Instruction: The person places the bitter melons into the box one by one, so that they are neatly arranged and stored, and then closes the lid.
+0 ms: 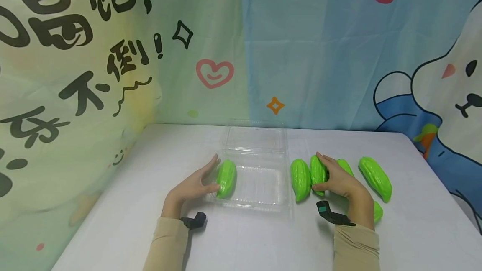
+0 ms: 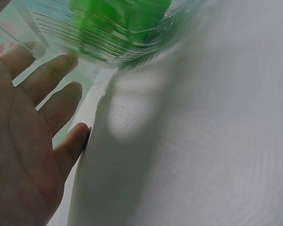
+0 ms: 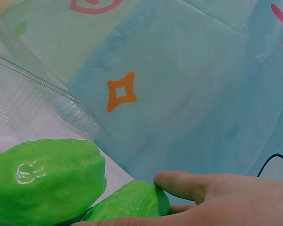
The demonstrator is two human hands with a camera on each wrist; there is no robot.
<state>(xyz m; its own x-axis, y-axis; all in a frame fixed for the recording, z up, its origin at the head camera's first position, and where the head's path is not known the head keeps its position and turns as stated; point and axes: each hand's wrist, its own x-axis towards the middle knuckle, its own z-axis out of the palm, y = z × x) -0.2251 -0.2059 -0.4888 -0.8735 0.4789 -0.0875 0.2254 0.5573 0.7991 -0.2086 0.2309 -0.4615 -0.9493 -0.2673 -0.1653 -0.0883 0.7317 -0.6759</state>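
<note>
A clear plastic box (image 1: 260, 206) lies with its lid folded back, and one bright green bitter melon (image 1: 226, 178) sits at its left side. My left hand (image 1: 193, 184) is at that left wall, thumb and fingers spread; the left wrist view shows the fingers (image 2: 61, 110) extended beside the ribbed plastic. To the right of the box, my right hand (image 1: 340, 179) holds another bitter melon (image 1: 317, 171) between thumb and fingers. In the right wrist view, fingertips meet the end of this melon (image 3: 132, 202). A neighbouring bitter melon (image 1: 300, 180) lies close on its left.
More bitter melons lie right of and under my right hand: one partly covered (image 1: 344, 166), one fully visible (image 1: 375, 178), one by the wrist (image 1: 378, 211). The open lid (image 1: 256, 139) points toward the printed curtain (image 1: 316, 53) behind the white table (image 1: 244, 241).
</note>
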